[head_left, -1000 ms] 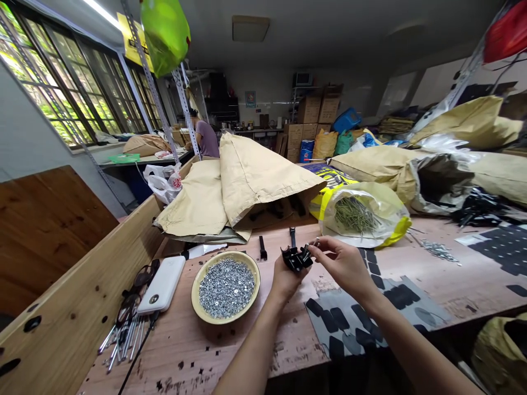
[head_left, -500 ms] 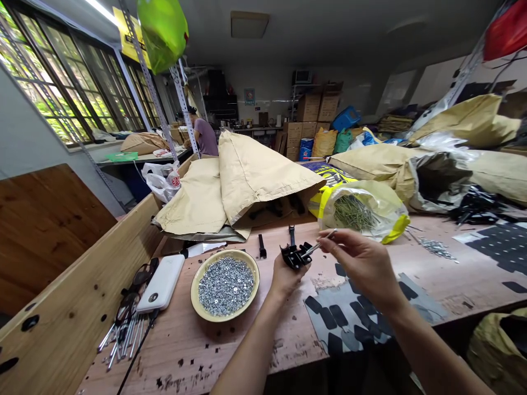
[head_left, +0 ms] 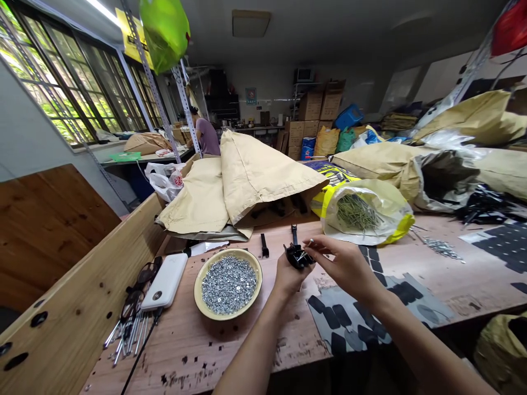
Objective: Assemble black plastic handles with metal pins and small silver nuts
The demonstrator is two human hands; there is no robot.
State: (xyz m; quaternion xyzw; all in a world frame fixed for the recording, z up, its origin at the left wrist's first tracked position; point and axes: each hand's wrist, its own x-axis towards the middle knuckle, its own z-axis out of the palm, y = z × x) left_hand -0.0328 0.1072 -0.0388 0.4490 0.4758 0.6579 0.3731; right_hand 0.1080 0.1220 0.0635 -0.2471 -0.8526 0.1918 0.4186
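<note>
My left hand (head_left: 289, 276) is closed around a black plastic bracket (head_left: 297, 255), holding it above the bench. At the bracket's right side, my right hand (head_left: 340, 260) pinches thin metal bolts (head_left: 309, 244), one of which slants down against the black part. Whether its tip is inside a hole I cannot tell. A black plastic strip-like part (head_left: 293, 235) stands just behind the bracket, and a similar black piece (head_left: 264, 246) lies to the left. Left of my hands sits a cream bowl (head_left: 258, 292) full of small silver nuts (head_left: 228, 285).
On the left lie a white power bank (head_left: 165, 280) with a cable, dark glasses (head_left: 146, 271) and long bolts (head_left: 129, 334). Paper sacks (head_left: 267, 170) and a bag of thin rods (head_left: 358, 214) stand behind. Black pads on a grey sheet (head_left: 349, 318) lie right. A person (head_left: 208, 137) sits far back.
My right hand has moved left and closer to the bracket, bringing the bolts against it. My left hand still holds the bracket. The view has shifted slightly.
</note>
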